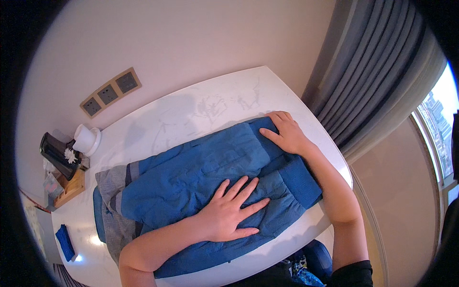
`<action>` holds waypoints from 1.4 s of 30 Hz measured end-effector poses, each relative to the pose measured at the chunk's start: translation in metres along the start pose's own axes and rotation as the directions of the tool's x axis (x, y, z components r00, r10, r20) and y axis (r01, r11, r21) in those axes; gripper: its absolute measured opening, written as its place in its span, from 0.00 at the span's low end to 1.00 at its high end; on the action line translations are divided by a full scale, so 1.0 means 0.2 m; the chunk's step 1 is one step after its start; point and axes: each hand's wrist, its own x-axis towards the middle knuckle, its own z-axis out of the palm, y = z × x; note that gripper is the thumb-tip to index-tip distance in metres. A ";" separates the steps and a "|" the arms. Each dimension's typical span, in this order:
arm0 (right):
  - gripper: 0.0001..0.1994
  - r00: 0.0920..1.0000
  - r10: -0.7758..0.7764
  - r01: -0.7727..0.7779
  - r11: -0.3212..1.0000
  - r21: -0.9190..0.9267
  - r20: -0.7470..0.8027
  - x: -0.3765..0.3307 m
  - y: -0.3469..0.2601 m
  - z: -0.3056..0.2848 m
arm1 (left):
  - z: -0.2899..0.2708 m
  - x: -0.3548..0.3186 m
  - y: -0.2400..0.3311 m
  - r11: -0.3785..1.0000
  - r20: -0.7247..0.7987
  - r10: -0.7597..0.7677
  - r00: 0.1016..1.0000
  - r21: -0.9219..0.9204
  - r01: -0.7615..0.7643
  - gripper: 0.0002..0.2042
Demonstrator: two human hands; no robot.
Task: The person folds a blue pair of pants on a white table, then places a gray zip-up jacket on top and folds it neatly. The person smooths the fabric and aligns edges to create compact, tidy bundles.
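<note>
Garment: a blue padded fabric garment [191,177] with a grey section [114,210] at its left end lies folded in layers on the tabletop, slanting up toward the right, its surface creased.
Ribbed band: a darker blue knit band [302,184] stands out at the garment's right end, near the right forearm.
Left hand: the left hand [233,209] lies palm down on the middle of the garment, fingers spread wide, thumb toward the near side; it grips nothing visible.
Right hand: the right hand [287,135] rests over the garment's far right corner, thumb set wide of the fingers; whether the fingertips hook the fabric cannot be told.
Tabletop: a glossy white tabletop [196,107] with faint grey marks, set against a pale wall [205,38].
Left end: a small dark blue folded item [65,242] lies near the edge; farther back are a light wooden tray [74,190], a black container [57,152] and a white cup [84,136].
Right side: a grey pleated curtain [373,71] hangs beside a window [436,119].
</note>
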 end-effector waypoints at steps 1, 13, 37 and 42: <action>0.33 1.000 -0.006 0.006 1.000 0.001 -0.008 0.00 0.00 0.00 | 0.03 0.00 -0.01 1.000 0.031 -0.002 1.000 0.024 0.001 0.32; 0.33 1.000 -0.016 0.016 1.000 -0.020 0.003 0.00 0.02 0.00 | 0.03 0.01 -0.05 0.999 0.006 0.024 1.000 -0.039 -0.024 0.31; 0.44 0.852 0.501 -0.476 0.862 -0.174 0.152 0.03 0.02 -0.20 | 0.03 0.00 -0.05 1.000 0.045 -0.005 0.999 -0.014 0.006 0.31; 0.46 0.831 0.514 -0.517 0.855 -0.044 0.212 0.04 0.05 -0.21 | 0.02 0.00 -0.05 1.000 0.045 -0.006 0.999 -0.013 0.006 0.31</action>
